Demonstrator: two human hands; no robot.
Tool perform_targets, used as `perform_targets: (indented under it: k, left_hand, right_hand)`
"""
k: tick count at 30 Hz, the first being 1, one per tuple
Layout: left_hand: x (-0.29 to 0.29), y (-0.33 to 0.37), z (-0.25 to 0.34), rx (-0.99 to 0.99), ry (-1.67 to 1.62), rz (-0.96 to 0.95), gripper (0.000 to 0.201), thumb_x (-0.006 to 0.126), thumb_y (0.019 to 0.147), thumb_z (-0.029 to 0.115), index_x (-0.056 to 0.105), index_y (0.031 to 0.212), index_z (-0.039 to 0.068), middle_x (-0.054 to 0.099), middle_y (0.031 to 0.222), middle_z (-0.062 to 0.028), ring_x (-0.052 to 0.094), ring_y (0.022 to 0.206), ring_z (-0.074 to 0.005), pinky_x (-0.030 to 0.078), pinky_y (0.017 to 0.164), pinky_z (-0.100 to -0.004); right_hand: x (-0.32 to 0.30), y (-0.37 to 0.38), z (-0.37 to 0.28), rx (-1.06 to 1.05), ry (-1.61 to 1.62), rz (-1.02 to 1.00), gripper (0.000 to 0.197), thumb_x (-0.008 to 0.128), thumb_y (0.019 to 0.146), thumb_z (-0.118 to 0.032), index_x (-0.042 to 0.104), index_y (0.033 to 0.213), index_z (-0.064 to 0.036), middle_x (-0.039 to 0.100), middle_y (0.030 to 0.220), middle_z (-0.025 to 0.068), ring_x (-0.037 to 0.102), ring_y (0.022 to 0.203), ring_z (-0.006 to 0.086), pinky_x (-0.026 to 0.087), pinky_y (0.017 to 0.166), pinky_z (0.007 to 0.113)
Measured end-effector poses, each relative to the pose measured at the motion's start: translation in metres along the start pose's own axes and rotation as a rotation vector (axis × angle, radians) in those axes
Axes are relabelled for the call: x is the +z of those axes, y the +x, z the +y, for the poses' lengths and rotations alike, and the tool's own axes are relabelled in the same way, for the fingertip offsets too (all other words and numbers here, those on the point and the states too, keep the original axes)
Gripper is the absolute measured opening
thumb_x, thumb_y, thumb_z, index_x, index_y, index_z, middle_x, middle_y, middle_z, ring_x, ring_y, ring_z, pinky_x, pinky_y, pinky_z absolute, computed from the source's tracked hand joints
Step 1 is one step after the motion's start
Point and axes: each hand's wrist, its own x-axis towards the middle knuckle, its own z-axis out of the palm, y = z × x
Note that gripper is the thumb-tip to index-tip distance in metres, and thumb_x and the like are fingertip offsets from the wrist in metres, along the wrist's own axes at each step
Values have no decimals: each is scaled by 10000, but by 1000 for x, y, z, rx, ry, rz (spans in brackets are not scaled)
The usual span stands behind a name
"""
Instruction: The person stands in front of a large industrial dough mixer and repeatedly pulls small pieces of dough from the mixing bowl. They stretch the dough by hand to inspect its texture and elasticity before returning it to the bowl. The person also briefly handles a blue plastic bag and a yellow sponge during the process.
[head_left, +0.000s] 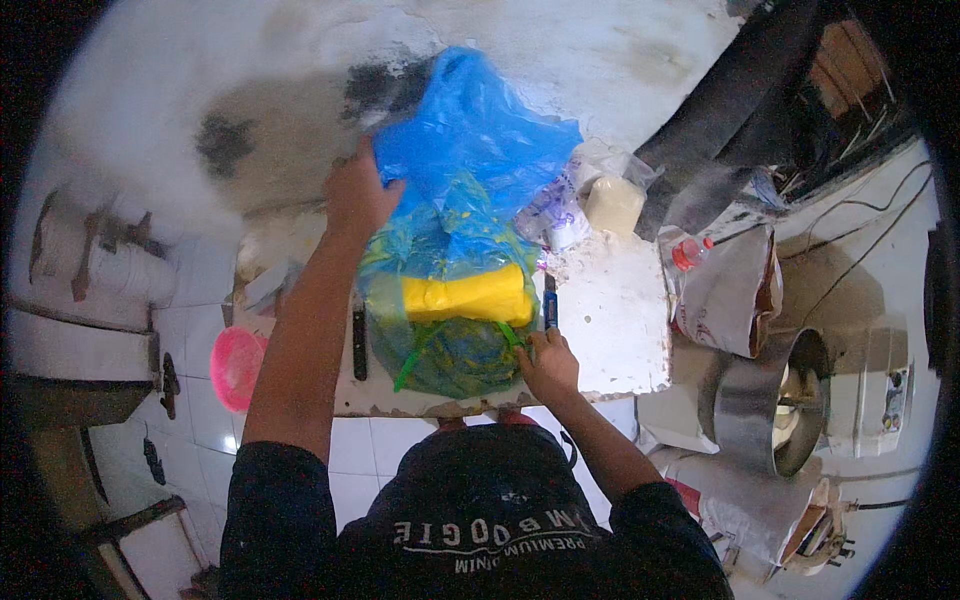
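A yellow block [465, 297], smooth and soft-looking, lies in a greenish see-through plastic bag [445, 360] with yellow smears inside, on the white table. Above it, a large blue plastic bag [470, 130] spreads up towards the wall. My left hand [362, 192] reaches far forward, its fingers closed on the left edge of the blue bag. At the near right corner of the green bag, my right hand [549, 365] has its fingers closed on the bag's bright green edge. A blue box cutter [551, 302] lies just beyond my right hand. Left of the bag rests a black-handled tool [360, 345].
Behind the box cutter, a pale block [614, 205] in clear plastic stands on the white table [625, 330]. A white sack [730, 290] and a large metal mixing bowl [775, 400] are at the right. On the left sits a pink basin [237, 368].
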Motion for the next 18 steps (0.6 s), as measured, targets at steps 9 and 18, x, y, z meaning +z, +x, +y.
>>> perform_targets:
  k: [9,18]
  left_hand:
    - [4,14,7,87,-47,-47,663,674,626,343,449,1181,60,581,963,-211,541,890,-405,446,762,-503]
    - [6,6,-14,165,-78,45,838,689,636,425,340,1273,6,505,1104,-257,484,1010,-412,408,843,-491]
  right_hand:
    - [30,15,16,248,263,-217,340,545,815,-311,567,858,25,589,758,180,571,727,329,448,680,416]
    - [-50,-66,27,281,649,-522,342,505,842,-290,585,785,38,575,678,166,559,673,241,427,632,359]
